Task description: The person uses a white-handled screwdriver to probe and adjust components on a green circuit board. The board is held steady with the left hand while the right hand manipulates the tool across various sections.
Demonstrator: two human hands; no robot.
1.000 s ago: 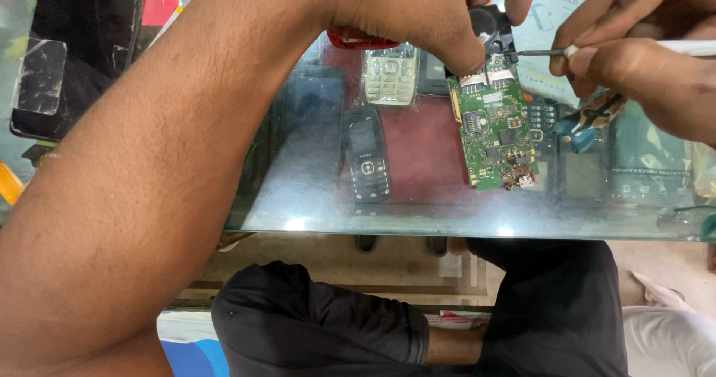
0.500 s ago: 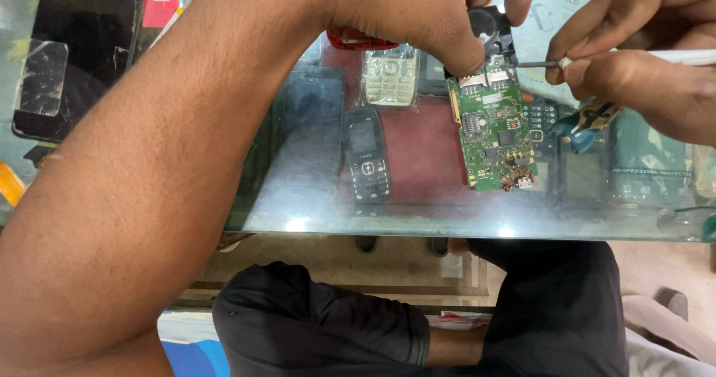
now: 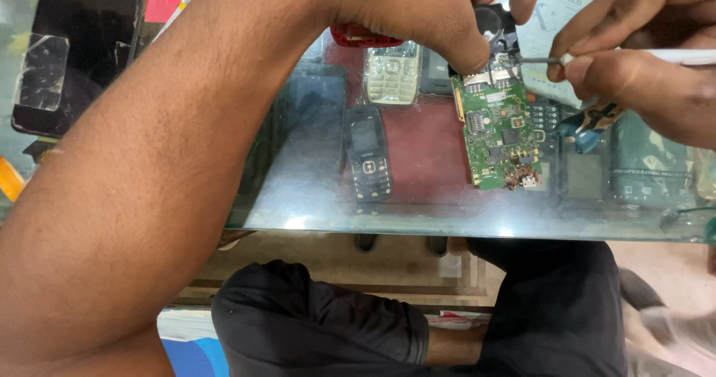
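A green phone circuit board (image 3: 498,131) lies on a glass countertop (image 3: 418,211). My left hand (image 3: 425,11) pinches the board's top end, beside a small black round part (image 3: 488,19). My right hand (image 3: 641,64) grips a thin white-handled tool (image 3: 671,56) whose metal tip (image 3: 533,61) touches the board's upper right corner. My left forearm (image 3: 149,183) crosses the whole left side of the view.
Under the glass lie a dark keypad phone (image 3: 367,153), a pale keypad (image 3: 391,75), a red part (image 3: 365,35) and other phone pieces. Blue-handled pliers (image 3: 589,120) rest right of the board. A dark screen panel (image 3: 74,41) sits at far left. My knees (image 3: 418,317) show below the counter edge.
My right hand has shifted slightly left, bringing the tool tip closer against the board's top corner. My left hand and the board stay put.
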